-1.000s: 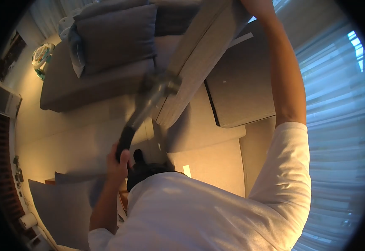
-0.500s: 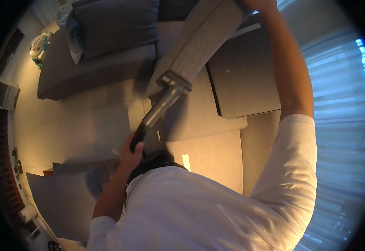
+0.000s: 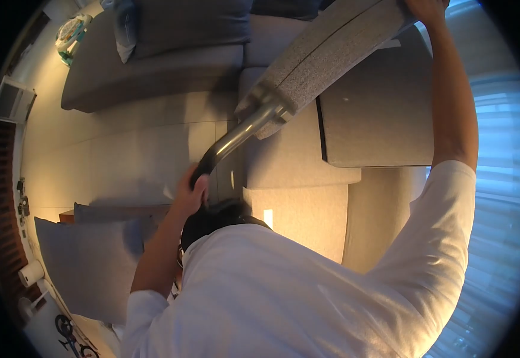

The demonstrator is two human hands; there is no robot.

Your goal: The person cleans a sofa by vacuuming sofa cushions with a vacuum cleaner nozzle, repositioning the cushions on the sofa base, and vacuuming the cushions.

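Because the cushion [image 3: 331, 56] slants above the sofa [image 3: 298, 161], its upper end probably needs the support of the right hand [image 3: 428, 11], whose grip is closed on that end, though the frame edge hides some of the fingers. At the cushion's lower end, the nozzle [image 3: 267, 100], slightly blurred, lies against the fabric. The left hand [image 3: 193, 192], below the cushion, wraps its grip around the wand [image 3: 242, 132] at its dark, curved end, a hold that seems to let the nozzle be angled while the cushion is steadied from above.
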